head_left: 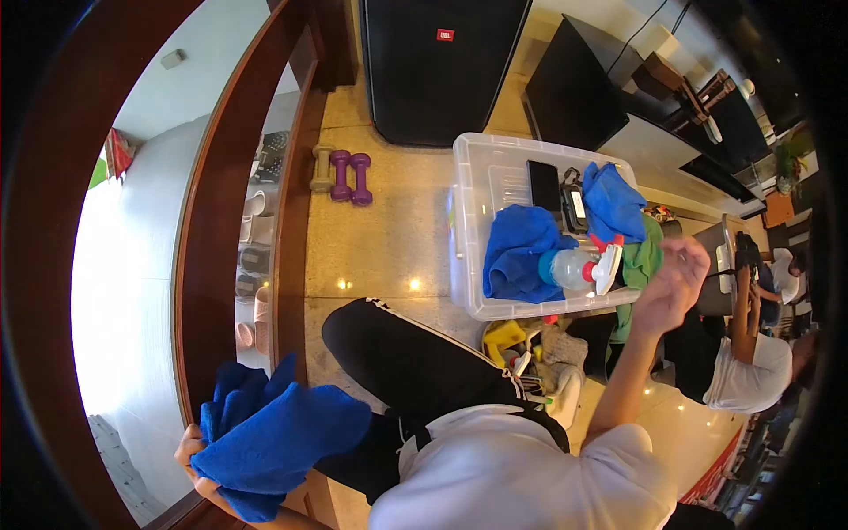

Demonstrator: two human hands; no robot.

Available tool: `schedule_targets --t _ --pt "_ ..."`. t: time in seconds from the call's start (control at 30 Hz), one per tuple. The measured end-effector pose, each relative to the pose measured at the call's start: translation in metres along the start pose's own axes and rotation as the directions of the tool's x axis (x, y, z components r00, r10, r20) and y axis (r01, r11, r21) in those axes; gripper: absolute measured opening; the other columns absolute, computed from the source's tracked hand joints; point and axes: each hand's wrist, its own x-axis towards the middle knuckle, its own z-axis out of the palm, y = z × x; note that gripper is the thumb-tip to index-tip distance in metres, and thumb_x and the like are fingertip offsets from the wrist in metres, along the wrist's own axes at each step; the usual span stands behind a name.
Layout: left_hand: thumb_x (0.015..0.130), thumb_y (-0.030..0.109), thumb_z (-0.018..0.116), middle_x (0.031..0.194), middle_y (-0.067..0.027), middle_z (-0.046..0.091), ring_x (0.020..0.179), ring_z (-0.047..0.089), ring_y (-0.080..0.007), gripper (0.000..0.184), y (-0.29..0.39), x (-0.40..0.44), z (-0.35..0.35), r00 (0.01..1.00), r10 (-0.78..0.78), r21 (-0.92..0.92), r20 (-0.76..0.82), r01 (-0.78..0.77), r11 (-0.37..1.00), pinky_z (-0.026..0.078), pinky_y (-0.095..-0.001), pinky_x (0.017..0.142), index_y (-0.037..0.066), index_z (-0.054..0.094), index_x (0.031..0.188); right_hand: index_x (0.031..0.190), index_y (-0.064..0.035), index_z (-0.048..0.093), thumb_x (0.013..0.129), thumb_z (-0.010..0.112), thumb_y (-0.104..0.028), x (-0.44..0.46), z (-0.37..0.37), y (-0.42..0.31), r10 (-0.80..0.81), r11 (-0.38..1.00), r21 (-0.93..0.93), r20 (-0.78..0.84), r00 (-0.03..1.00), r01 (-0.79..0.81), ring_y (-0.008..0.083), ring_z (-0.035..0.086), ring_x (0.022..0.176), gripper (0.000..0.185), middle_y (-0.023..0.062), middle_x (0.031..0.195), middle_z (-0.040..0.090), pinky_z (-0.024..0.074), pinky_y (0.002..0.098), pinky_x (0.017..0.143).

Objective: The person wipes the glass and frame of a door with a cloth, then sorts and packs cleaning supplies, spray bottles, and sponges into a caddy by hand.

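Cloth hangs gripped in the left hand, by the frame. The tub holds blue rags, phone and bottle (green rag over its edge); the right hand, loosely curled, hovers beside it.

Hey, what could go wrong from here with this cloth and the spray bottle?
The right hand appears near the clear plastic spray bottle and might knock it; any leak could wet the black rectangular phone-like device on the same translucent plastic container.

The soft blue cloth hangs in loose folds from the left hand, so it might snag on the brown wooden frame nearby.
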Motion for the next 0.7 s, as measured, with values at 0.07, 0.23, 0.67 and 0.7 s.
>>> schedule_targets --t 0.07,0.23,0.67,0.7 --pt "0.077 0.053 0.047 0.100 -0.0068 0.051 0.101 0.050 -0.0178 0.043 -0.021 0.010 -0.015 0.979 0.206 0.134 0.010 -0.205 0.969 0.038 -0.0394 0.095 0.017 0.053 0.100 0.116 0.0013 0.040 0.065 0.047 -0.009 -0.040 -0.073 0.052 0.142 0.910 -0.401 0.064 0.988 -0.104 0.0270 0.040 0.110 0.053 0.0164 0.117 0.043 0.0257 0.0400 0.100" --pt "0.077 0.043 0.049 0.097 -0.0090 0.050 0.094 0.051 -0.0218 0.031 -0.017 0.013 -0.009 0.965 0.229 -0.118 0.131 -0.214 0.970 0.039 -0.0401 0.092 0.016 0.053 0.091 0.139 -0.0039 0.015 0.057 0.078 -0.028 -0.118 -0.084 0.086 0.634 0.737 -0.490 0.264 0.727 -0.465 0.0246 0.023 0.129 0.106 0.0114 0.140 0.024 0.0148 0.0348 0.106" --pt "0.063 0.031 0.060 0.069 -0.0094 0.047 0.060 0.045 -0.0183 0.030 -0.061 0.085 -0.071 0.711 0.588 -0.591 0.385 -0.300 0.749 0.038 -0.0298 0.055 0.005 0.055 0.077 0.130 0.0008 0.035 0.063 0.054 0.002 -0.071 0.135 0.045 0.329 0.939 -0.148 0.648 0.687 -0.311 0.0156 0.054 0.095 0.071 0.0137 0.124 0.048 0.0422 0.0276 0.083" --pt "0.069 0.028 0.057 0.068 -0.0070 0.044 0.057 0.041 -0.0172 0.021 -0.051 0.084 -0.062 0.699 0.563 -0.602 0.442 -0.234 0.763 0.035 -0.0314 0.052 0.009 0.050 0.070 0.130 -0.0033 0.038 0.065 0.057 -0.001 -0.081 0.167 0.043 0.313 0.928 -0.082 0.701 0.640 -0.365 0.0122 0.054 0.084 0.067 0.0087 0.112 0.054 0.0430 0.0252 0.073"
